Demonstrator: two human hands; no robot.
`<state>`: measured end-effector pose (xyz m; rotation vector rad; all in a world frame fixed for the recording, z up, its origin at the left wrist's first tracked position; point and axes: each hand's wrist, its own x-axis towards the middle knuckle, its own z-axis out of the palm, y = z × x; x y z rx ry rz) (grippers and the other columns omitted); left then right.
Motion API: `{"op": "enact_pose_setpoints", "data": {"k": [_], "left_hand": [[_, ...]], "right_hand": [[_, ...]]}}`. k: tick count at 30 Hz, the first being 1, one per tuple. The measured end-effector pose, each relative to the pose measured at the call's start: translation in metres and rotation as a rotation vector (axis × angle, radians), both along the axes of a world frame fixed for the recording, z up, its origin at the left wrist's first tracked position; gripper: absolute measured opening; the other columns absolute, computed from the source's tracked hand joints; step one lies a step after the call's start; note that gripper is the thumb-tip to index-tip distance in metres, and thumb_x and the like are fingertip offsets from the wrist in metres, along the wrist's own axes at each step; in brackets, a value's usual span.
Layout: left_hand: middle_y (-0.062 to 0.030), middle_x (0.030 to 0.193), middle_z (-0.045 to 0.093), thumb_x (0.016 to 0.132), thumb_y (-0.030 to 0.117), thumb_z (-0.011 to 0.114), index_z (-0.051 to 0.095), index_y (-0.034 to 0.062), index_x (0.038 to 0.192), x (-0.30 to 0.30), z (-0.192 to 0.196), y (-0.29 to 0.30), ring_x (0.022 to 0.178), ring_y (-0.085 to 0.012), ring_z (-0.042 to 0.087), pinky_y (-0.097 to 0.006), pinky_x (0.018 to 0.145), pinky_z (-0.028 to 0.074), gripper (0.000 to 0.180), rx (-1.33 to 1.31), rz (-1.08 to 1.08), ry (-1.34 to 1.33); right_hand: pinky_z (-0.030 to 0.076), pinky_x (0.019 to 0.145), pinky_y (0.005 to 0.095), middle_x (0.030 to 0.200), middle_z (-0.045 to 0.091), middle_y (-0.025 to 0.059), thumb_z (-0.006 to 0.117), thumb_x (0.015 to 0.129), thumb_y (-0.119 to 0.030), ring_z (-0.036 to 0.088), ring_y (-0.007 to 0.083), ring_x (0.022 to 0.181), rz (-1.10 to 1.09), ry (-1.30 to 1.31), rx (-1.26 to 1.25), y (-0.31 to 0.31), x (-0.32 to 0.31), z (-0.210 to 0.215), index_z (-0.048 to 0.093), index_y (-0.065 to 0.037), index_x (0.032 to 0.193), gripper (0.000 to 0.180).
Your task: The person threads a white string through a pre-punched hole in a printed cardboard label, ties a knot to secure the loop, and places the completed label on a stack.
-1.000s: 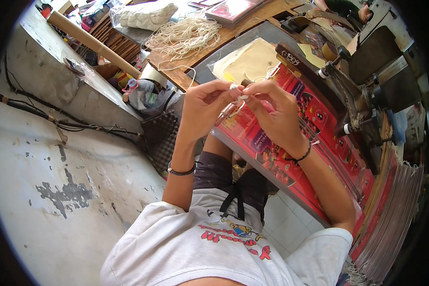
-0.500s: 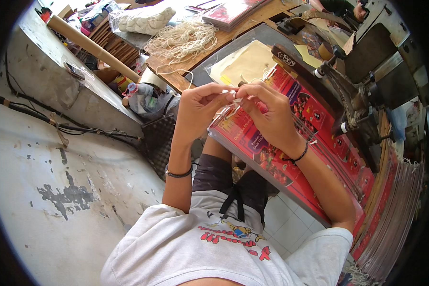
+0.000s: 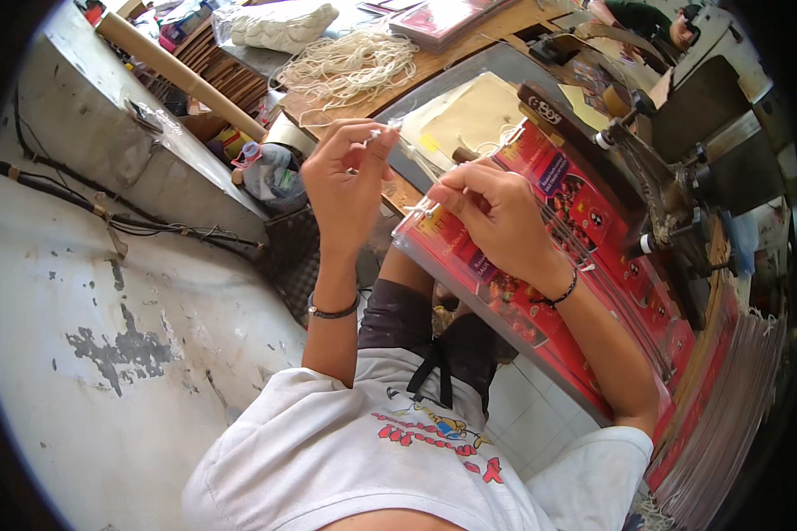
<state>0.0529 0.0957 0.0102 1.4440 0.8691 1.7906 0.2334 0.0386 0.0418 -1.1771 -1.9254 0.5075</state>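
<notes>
My left hand is raised above my lap, its fingertips pinched on one end of a thin white cord. To its right, my right hand pinches the other end of that cord, just over a stack of glossy red printed sheets. The cord runs taut between the two hands. A dark band sits on each wrist. The red sheets lie across my lap and the table edge, with several strings lying over them.
A heap of white cord lies on the wooden table at the back. Cream paper lies under clear plastic. A black machine stands at the right. A long cardboard tube leans at left. Another person sits at top right.
My hands have drawn apart: the left has moved left and up, the right has stayed over the red sheets. The cord between them is stretched longer.
</notes>
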Motion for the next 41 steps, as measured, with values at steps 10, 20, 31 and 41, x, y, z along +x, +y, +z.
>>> {"op": "enact_pose_setpoints", "data": {"k": [10, 20, 31, 41], "left_hand": [[-0.0058, 0.122, 0.066, 0.079, 0.027, 0.080, 0.068, 0.0117, 0.118, -0.014, 0.006, -0.062, 0.113, -0.0225, 0.061, -0.039, 0.099, 0.046, 0.044, 0.366, -0.216, 0.793], [-0.0043, 0.124, 0.069, 0.085, 0.032, 0.071, 0.071, 0.0114, 0.114, -0.010, -0.026, -0.066, 0.118, -0.0217, 0.063, -0.039, 0.101, 0.046, 0.036, 0.797, -0.115, 1.057], [-0.0039, 0.101, 0.071, 0.079, 0.017, 0.070, 0.071, 0.0071, 0.099, -0.002, 0.026, -0.037, 0.086, -0.0159, 0.061, -0.033, 0.081, 0.052, 0.022, 1.195, -0.245, 0.907], [0.0038, 0.090, 0.066, 0.077, 0.019, 0.072, 0.066, 0.0156, 0.088, -0.007, 0.041, -0.031, 0.090, -0.0124, 0.065, -0.034, 0.087, 0.049, 0.013, 1.087, -0.338, 1.049]], "right_hand": [[0.052, 0.070, 0.0307, 0.093, 0.069, 0.0109, 0.056, 0.103, -0.022, 0.063, 0.0123, 0.082, -0.137, 0.595, -0.084, -0.007, 0.018, 0.006, 0.064, 0.000, 0.110, 0.024], [0.047, 0.098, 0.0409, 0.120, 0.061, 0.0194, 0.070, 0.091, -0.028, 0.058, 0.0345, 0.113, -0.075, -0.634, -0.118, -0.100, 0.054, 0.099, 0.058, 0.001, 0.124, 0.045], [0.029, 0.116, 0.0486, 0.149, 0.042, 0.0220, 0.072, 0.078, -0.065, 0.038, 0.0404, 0.139, -0.264, -0.530, -0.529, -0.211, 0.126, 0.063, 0.040, -0.004, 0.148, 0.098], [0.026, 0.117, 0.0521, 0.155, 0.036, 0.0166, 0.079, 0.074, -0.055, 0.035, 0.0399, 0.141, -0.322, -0.627, -0.505, -0.254, 0.128, 0.052, 0.047, -0.014, 0.147, 0.089]]}}
